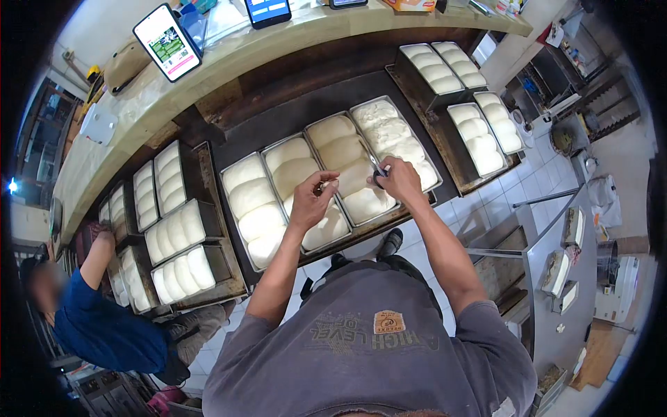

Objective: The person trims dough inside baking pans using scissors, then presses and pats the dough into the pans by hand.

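Four long metal pans filled with pale dough lie side by side in front of me. My right hand [397,179] is closed on a pair of scissors [375,161], whose blades point away over the third pan's dough [333,133]. Over the edge between the second and third pans is my left hand [316,198], its fingers curled and thumb close to the index finger; whether it holds anything is too small to tell. The rightmost pan's dough [382,125] has a rough, cut-looking surface, while the leftmost dough [251,201] is smooth and rounded.
More dough pans [174,233] stand on a tray at the left, beside a co-worker in a blue shirt [111,326]. Other filled pans [476,139] stand at the right. A shelf [229,52] behind holds a lit phone [167,43]. Right of me is a metal surface [549,278].
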### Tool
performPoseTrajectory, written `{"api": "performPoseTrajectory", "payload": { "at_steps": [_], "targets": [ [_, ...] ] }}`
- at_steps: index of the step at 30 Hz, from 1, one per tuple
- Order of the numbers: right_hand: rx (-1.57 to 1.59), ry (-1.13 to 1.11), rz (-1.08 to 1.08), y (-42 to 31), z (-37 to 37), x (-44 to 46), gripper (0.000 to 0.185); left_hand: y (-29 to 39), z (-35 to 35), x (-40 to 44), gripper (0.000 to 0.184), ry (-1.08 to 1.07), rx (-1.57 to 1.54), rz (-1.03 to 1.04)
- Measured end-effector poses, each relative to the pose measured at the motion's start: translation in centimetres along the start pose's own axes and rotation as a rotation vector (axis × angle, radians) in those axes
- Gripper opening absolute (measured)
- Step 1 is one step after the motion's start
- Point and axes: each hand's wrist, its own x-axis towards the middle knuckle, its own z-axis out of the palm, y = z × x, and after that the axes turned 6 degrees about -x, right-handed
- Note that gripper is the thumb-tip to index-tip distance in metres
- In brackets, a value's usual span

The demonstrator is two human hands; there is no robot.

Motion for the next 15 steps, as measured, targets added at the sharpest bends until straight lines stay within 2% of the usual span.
{"api": "performPoseTrajectory", "payload": {
  "at_steps": [8,15],
  "targets": [
    [-0.020,-0.072,0.102,-2.7,-1.5,0.7,0.058,0.8,-0.1,-0.2,0.022,-0.004,0.044,-0.008],
    [0.015,-0.041,0.062,-2.7,-1.4,2.0,0.058,0.1,-0.6,-0.6,0.023,0.026,-0.010,-0.006]
  ]
}}
